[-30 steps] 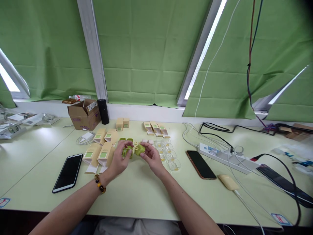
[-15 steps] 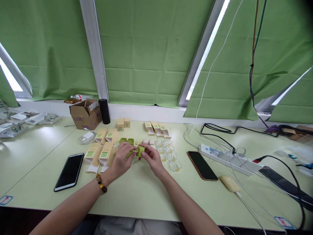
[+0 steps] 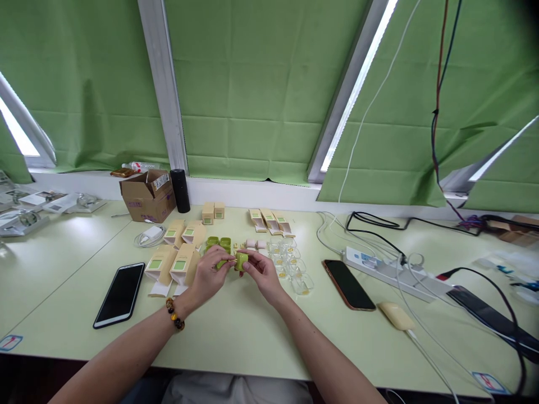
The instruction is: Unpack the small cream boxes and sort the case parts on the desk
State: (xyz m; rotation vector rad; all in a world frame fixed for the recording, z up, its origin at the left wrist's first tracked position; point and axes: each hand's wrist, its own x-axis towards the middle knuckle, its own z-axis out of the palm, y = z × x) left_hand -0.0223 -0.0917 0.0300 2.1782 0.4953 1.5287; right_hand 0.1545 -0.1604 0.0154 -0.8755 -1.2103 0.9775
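In the middle of the table my right hand (image 3: 263, 275) grips a small green square cup (image 3: 241, 261) between thumb and fingers. My left hand (image 3: 211, 272) is closed in a pinch at the cup's left side; a tiny pale bit shows at its fingertips, too small to name. Just beyond the hands stand more green cups (image 3: 225, 243), partly hidden by the left hand. White-pink cylinders (image 3: 255, 244) sit behind the right hand. To its right are several clear plastic covers (image 3: 302, 283) with yellow spots inside.
Open cardboard boxes (image 3: 185, 265) lie left of the hands, with more boxes (image 3: 269, 220) behind. A phone (image 3: 120, 294) lies at the left, another phone (image 3: 348, 285) at the right. Beyond are a power strip (image 3: 391, 273), a brown carton (image 3: 148, 196) and a black cylinder (image 3: 179, 191).
The green cup has turned slightly in the right hand, and the left fingertips have come closer to its side. The things on the table have not moved.
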